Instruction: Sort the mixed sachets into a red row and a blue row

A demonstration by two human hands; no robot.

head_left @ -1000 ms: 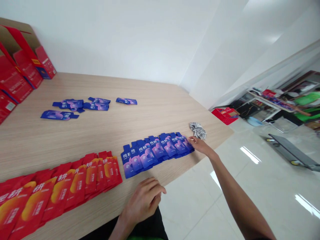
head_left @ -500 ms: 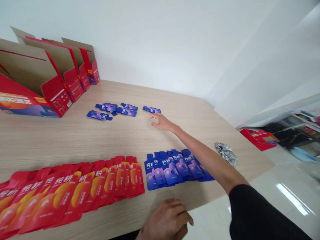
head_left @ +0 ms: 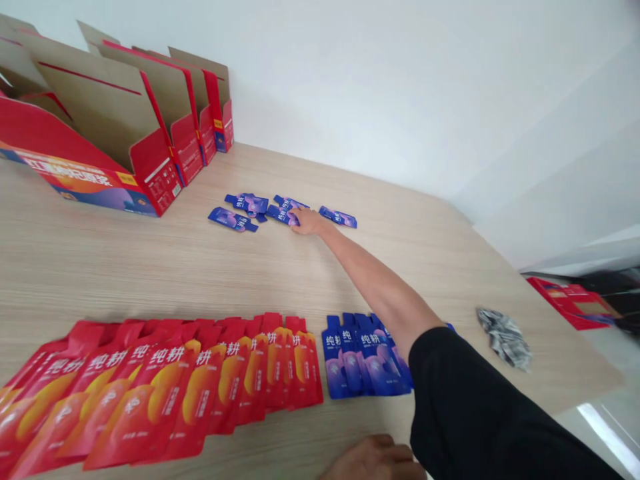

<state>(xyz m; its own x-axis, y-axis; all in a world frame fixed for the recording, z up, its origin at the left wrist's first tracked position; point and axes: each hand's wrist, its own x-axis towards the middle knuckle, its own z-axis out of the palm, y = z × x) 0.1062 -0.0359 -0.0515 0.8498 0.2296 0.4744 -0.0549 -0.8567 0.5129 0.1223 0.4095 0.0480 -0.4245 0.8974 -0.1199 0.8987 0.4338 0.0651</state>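
Note:
My right hand (head_left: 306, 221) reaches across the table to a small group of blue pouches (head_left: 281, 213). Its thumb and fingers are apart, with the fingertips touching one pouch. To the right of it a single blue pouch (head_left: 339, 217) lies flat, and to the left are a few more blue pouches (head_left: 233, 219). My left hand (head_left: 377, 460) rests at the bottom edge, partly cut off, its fingers curled with nothing showing in them. Above it, a row of overlapping blue pouches (head_left: 367, 357) is partly covered by my right arm.
A long row of overlapping red pouches (head_left: 200, 383) fills the front left of the table (head_left: 200, 273). Open red cardboard boxes (head_left: 157, 177) stand at the back left. A crumpled grey-and-white piece (head_left: 504, 339) lies on the right. Beyond the edge is a red box (head_left: 573, 303).
My right hand has moved left from beside the single blue pouch onto the middle blue pouches. The view has shifted, and my left hand sits lower in it.

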